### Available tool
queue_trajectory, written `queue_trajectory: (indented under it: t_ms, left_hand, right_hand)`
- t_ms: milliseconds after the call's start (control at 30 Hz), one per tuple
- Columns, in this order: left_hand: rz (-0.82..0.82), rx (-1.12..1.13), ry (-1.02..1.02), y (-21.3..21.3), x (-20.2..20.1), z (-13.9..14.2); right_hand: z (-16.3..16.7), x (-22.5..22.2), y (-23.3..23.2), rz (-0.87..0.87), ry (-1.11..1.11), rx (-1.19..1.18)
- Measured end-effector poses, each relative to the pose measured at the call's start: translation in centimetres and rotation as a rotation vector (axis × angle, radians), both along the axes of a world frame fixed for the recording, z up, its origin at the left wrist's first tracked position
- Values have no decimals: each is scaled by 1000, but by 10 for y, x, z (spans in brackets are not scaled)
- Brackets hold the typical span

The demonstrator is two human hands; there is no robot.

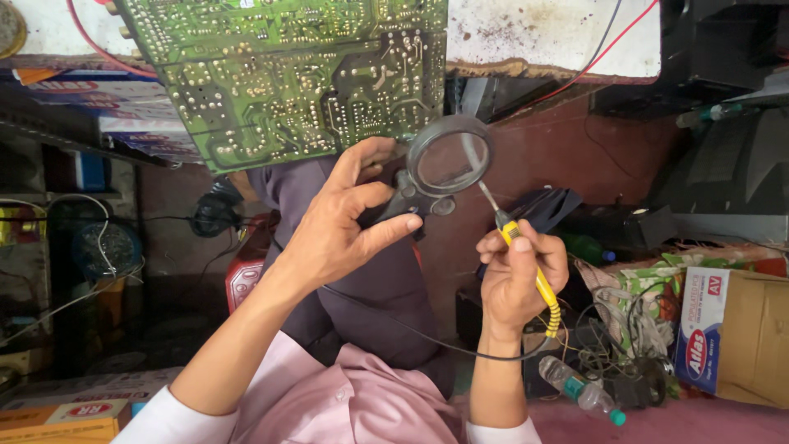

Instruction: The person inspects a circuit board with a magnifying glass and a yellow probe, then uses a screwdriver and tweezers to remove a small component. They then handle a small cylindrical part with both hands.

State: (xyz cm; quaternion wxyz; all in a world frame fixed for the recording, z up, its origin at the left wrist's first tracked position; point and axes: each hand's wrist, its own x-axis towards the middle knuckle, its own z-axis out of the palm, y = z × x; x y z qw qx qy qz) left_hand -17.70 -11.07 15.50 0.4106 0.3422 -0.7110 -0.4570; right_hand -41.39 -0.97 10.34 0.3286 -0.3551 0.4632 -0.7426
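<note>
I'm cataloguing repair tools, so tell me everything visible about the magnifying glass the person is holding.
The magnifying glass has a round clear lens in a dark grey rim, joined to a black handle that looks like plastic. The left hand pinches the handle between thumb and fingers, holding the lens just below the edge of the green circuit board. The metal tip of the yellow-handled soldering iron, held in the right hand, shows through the lens.
</note>
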Motion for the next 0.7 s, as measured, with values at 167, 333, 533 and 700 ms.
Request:
queue_trajectory:
  t_ms: [167,333,533,700]
  left_hand:
    - [3,10,-15,13,1,-2]
    - [6,9,-5,25,10,-4]
    - [11,46,10,32,16,-6]
    - [8,34,30,31,18,-8]
  right_hand:
    - [2,4,16,-17,177,-16]
    - [10,17,28,-10,353,-37]
    - [15,28,31,14,469,-17]
    - [16,30,28,35,504,-33]
